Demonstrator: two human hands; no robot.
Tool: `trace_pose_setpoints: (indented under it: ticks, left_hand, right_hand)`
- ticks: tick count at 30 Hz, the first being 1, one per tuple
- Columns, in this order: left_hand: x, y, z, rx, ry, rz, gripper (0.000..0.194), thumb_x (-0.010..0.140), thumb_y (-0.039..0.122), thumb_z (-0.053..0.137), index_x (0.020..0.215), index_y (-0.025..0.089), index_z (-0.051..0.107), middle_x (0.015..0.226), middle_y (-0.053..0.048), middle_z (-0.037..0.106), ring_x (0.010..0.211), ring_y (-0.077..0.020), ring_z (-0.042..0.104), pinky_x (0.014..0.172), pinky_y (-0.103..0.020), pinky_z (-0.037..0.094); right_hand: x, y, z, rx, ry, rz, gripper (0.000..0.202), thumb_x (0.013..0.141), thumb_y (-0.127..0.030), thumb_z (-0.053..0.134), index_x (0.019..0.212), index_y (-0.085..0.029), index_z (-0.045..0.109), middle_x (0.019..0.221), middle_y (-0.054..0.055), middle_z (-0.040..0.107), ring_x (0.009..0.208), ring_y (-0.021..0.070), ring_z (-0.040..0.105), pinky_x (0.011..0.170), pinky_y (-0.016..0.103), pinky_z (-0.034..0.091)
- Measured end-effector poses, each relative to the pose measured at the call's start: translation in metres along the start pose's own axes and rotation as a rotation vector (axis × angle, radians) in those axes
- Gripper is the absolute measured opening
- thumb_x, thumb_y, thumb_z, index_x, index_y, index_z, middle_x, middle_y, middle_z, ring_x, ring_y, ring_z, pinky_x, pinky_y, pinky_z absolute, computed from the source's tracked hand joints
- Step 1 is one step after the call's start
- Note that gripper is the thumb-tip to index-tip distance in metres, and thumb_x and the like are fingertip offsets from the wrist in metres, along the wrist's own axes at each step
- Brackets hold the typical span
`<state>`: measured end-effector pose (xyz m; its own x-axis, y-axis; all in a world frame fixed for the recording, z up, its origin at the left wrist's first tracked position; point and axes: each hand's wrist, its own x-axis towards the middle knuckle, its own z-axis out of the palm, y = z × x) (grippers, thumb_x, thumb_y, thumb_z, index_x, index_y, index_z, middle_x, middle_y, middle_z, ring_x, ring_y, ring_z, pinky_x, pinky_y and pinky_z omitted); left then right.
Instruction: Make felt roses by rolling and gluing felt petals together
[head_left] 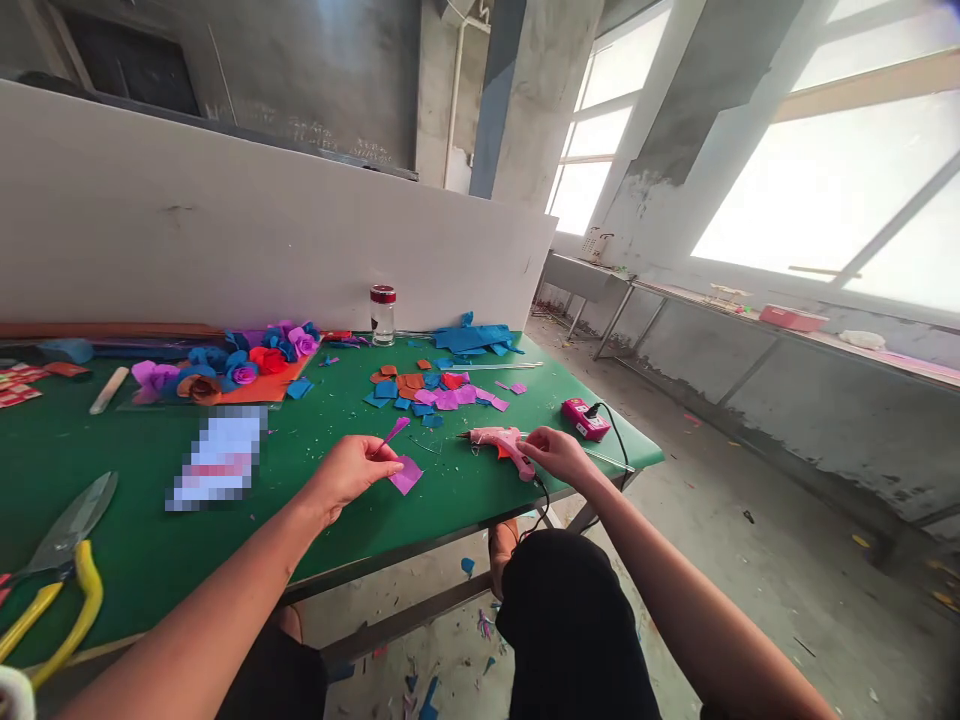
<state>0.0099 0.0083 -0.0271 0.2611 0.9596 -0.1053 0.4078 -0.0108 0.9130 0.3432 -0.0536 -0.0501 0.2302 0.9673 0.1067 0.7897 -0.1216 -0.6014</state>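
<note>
My left hand (351, 472) pinches purple crepe paper: a flat square (406, 476) hangs below the fingertips and a narrow rolled piece (394, 431) sticks up above them. On the green table (330, 545), a pink hot glue gun (504, 442) points its nozzle to the left. My right hand (556, 455) has its fingers closed at the back of the gun, near the top of its handle. Between the hands and the far board lie cut squares of blue, purple, orange and red crepe paper (457, 396).
Finished paper flowers (240, 368) sit at the back left. A glass jar with red lid (383, 318) stands by the white board (300, 240). Yellow-handled shears (71, 560) lie at left. A pink power box (585, 420) with a black cord is near the right edge. Paper scraps litter the floor.
</note>
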Motion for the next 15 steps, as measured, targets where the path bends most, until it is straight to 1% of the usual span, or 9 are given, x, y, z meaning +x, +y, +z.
trace_pose_setpoints:
  ticks: [2,4,6,8,9,10,13,15]
  left_hand:
    - [0.0,-0.001,0.0,-0.003,-0.01,-0.015,0.035,0.041,0.045,0.083,0.058,0.018,0.067,0.068,-0.005,0.072,0.076,-0.0234,0.063,0.071,-0.031,0.042]
    - [0.0,-0.001,0.0,-0.008,-0.019,-0.019,0.035,0.041,0.045,0.083,0.058,0.018,0.068,0.067,-0.005,0.072,0.076,-0.0232,0.063,0.072,-0.031,0.043]
    - [0.0,-0.002,-0.001,-0.002,-0.021,-0.017,0.034,0.042,0.045,0.082,0.058,0.018,0.068,0.066,-0.004,0.071,0.074,-0.0222,0.062,0.072,-0.031,0.043]
    - [0.001,-0.004,-0.001,0.011,-0.017,-0.023,0.033,0.044,0.045,0.082,0.058,0.018,0.069,0.065,-0.004,0.07,0.072,-0.0212,0.061,0.07,-0.031,0.042]
    - [0.001,-0.005,-0.002,0.014,-0.018,-0.024,0.033,0.044,0.045,0.082,0.058,0.018,0.069,0.064,-0.004,0.07,0.071,-0.021,0.061,0.07,-0.03,0.042]
    - [0.001,-0.006,-0.002,0.015,-0.021,-0.022,0.033,0.044,0.045,0.082,0.057,0.018,0.069,0.063,-0.003,0.07,0.071,-0.0207,0.061,0.07,-0.03,0.042]
    - [0.002,-0.009,-0.003,0.004,-0.034,-0.011,0.033,0.041,0.044,0.083,0.054,0.019,0.067,0.06,-0.002,0.068,0.068,-0.0198,0.06,0.069,-0.03,0.042]
    - [0.002,-0.011,-0.003,-0.009,-0.038,-0.022,0.033,0.039,0.042,0.084,0.053,0.019,0.067,0.059,-0.002,0.067,0.066,-0.0193,0.06,0.068,-0.03,0.043]
  right_hand:
    - [0.001,-0.001,0.006,-0.007,-0.103,0.047,0.042,0.075,-0.062,0.06,0.073,-0.02,0.061,0.066,0.002,0.07,0.065,0.0169,0.061,0.052,0.023,0.038]
    - [0.005,-0.009,0.011,-0.038,-0.162,0.069,0.042,0.076,-0.062,0.06,0.068,-0.02,0.058,0.06,0.001,0.068,0.063,0.0165,0.06,0.051,0.022,0.037]
    - [0.008,-0.017,0.012,-0.083,-0.183,0.052,0.043,0.078,-0.059,0.059,0.06,-0.02,0.054,0.053,0.0,0.063,0.059,0.0155,0.058,0.049,0.022,0.035]
    - [0.009,-0.022,0.012,-0.068,-0.191,0.029,0.044,0.079,-0.056,0.059,0.056,-0.02,0.051,0.047,-0.001,0.056,0.053,0.0137,0.053,0.047,0.023,0.035]
    - [0.008,-0.023,0.011,0.0,-0.198,0.038,0.043,0.079,-0.054,0.06,0.056,-0.02,0.051,0.046,-0.002,0.053,0.05,0.0128,0.05,0.047,0.022,0.037]
    - [0.007,-0.024,0.01,0.118,-0.211,0.062,0.039,0.08,-0.052,0.062,0.059,-0.019,0.053,0.047,-0.003,0.051,0.05,0.012,0.049,0.048,0.022,0.04]
    - [0.002,-0.024,0.008,0.648,-0.276,0.181,0.024,0.079,-0.041,0.067,0.081,-0.018,0.061,0.064,-0.001,0.059,0.056,0.0115,0.054,0.057,0.024,0.052]
    - [0.002,-0.025,0.009,0.95,-0.367,0.248,0.02,0.079,-0.033,0.067,0.089,-0.017,0.062,0.075,0.002,0.062,0.061,0.0111,0.056,0.059,0.024,0.054]
